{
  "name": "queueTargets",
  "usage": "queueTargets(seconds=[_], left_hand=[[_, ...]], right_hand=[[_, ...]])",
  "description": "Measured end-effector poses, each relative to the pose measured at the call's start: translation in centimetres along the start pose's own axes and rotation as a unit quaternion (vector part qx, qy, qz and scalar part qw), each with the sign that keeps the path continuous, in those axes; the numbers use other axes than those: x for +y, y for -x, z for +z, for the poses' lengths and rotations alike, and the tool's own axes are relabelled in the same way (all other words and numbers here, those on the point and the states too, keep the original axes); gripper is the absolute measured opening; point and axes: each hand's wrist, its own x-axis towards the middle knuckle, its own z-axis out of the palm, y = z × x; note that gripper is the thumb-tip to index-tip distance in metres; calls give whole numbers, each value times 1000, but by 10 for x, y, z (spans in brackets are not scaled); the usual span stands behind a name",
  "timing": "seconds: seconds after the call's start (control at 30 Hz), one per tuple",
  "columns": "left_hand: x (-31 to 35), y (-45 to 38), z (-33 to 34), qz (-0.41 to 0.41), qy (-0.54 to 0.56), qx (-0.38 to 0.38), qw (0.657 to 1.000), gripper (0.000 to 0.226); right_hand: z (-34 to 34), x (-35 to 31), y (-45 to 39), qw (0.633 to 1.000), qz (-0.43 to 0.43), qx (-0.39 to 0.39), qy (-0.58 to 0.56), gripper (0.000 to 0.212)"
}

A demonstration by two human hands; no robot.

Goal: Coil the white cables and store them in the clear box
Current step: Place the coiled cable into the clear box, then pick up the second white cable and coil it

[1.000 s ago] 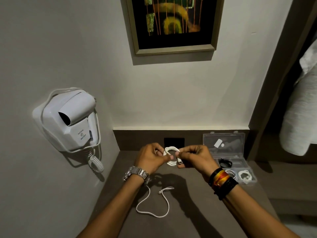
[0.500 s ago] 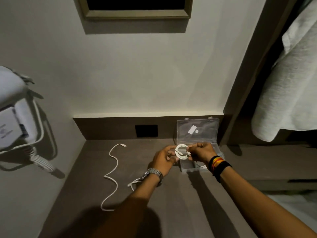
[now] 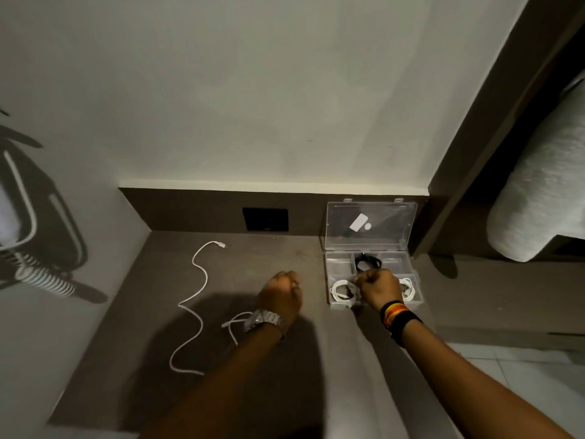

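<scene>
The clear box (image 3: 373, 304) stands open at the back right of the brown counter, its lid (image 3: 368, 224) upright. My right hand (image 3: 378, 288) is over the box, fingers pinched on a coiled white cable (image 3: 342, 291) that sits in the front-left compartment. Another white coil (image 3: 409, 289) lies in the front-right compartment and a black cable (image 3: 367, 263) behind. My left hand (image 3: 280, 296) hovers left of the box in a loose fist with nothing in it. A loose white cable (image 3: 198, 296) snakes across the counter, and a second loose white cable (image 3: 235, 324) lies by my left wrist.
A black socket plate (image 3: 265, 219) sits in the counter's back panel. A wall-mounted hair dryer with a coiled cord (image 3: 41, 277) hangs at the left. A white towel (image 3: 538, 191) hangs at the right beyond a dark post (image 3: 468, 147).
Both hands held the coil just left of the box; the right hand has carried it into the front-left compartment, and the left hand has let go and drawn back. The view has tilted down.
</scene>
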Motion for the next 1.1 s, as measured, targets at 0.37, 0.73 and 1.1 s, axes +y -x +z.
queueTargets(seconds=[0.37, 0.73, 1.1], left_hand=[[-71, 39, -101, -58, -259, -252, 930, 30], [-111, 67, -117, -3, 41, -165, 986, 27], [-19, 3, -277, -120, 738, -102, 656, 27]], right_hand=[[116, -39, 88, 958, -203, -189, 72, 35], [153, -69, 118, 958, -233, -163, 24, 24], [74, -184, 180, 928, -275, -198, -153, 28]])
